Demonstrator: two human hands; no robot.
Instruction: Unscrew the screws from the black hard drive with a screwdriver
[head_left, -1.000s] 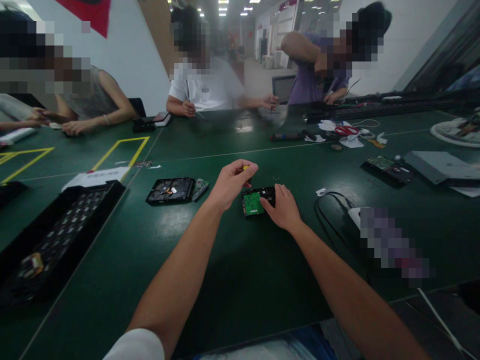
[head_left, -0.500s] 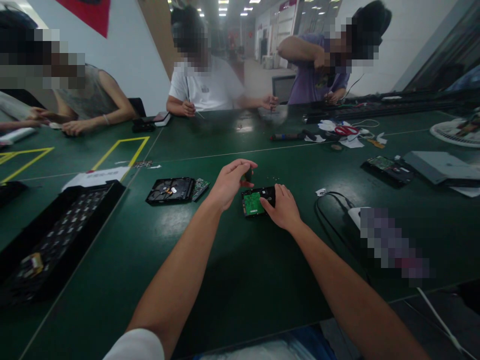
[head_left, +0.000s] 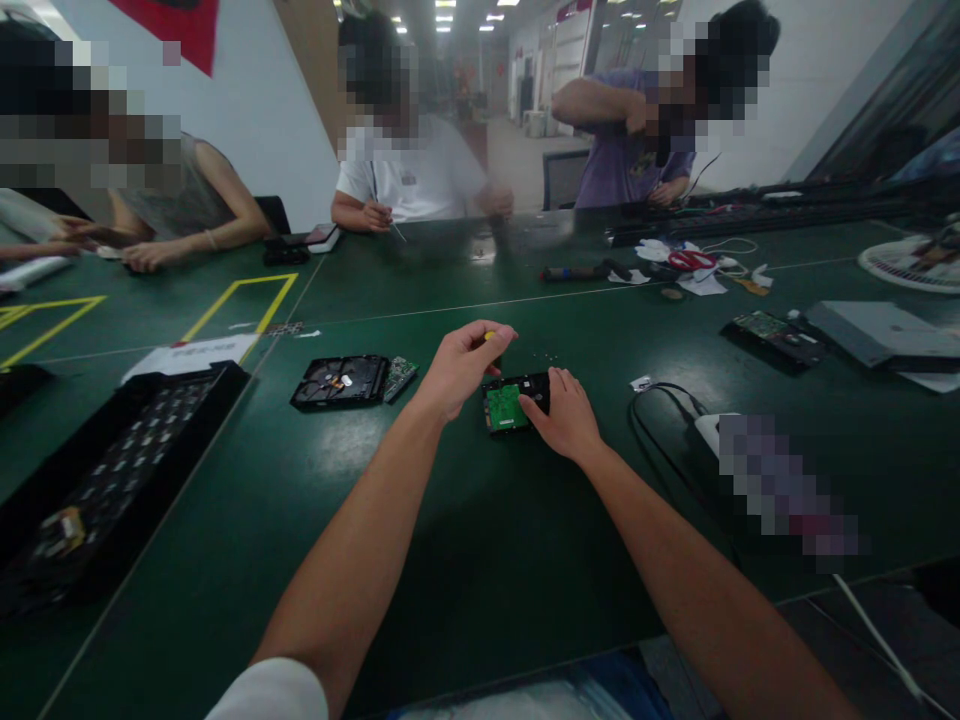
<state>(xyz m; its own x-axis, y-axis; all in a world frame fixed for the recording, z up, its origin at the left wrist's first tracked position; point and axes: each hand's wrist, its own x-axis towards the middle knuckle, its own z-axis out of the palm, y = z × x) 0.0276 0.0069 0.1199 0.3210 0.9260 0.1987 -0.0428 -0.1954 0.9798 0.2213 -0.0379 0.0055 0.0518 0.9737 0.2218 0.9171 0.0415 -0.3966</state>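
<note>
A hard drive (head_left: 502, 408) lies on the green table with its green circuit board facing up. My right hand (head_left: 568, 418) grips its right end, thumb on the board's edge and fingers over the far side. Above the drive's far left corner, my left hand (head_left: 466, 370) is closed round a screwdriver (head_left: 490, 337). Only the yellow end of its handle shows; my fingers hide the rest. Several tiny screws (head_left: 551, 358) lie just beyond the drive.
Left of my hands are an opened black drive case (head_left: 341, 382), a loose circuit board (head_left: 400, 378) and a long black tray (head_left: 112, 470). A cable (head_left: 652, 440), another drive (head_left: 776, 338) and a grey metal box (head_left: 885, 330) are to the right. Co-workers sit opposite.
My left hand's fingers have turned slightly, and the yellow handle end now shows between them. My right hand and the hard drive have stayed put. A co-worker's arm opposite has moved left.
</note>
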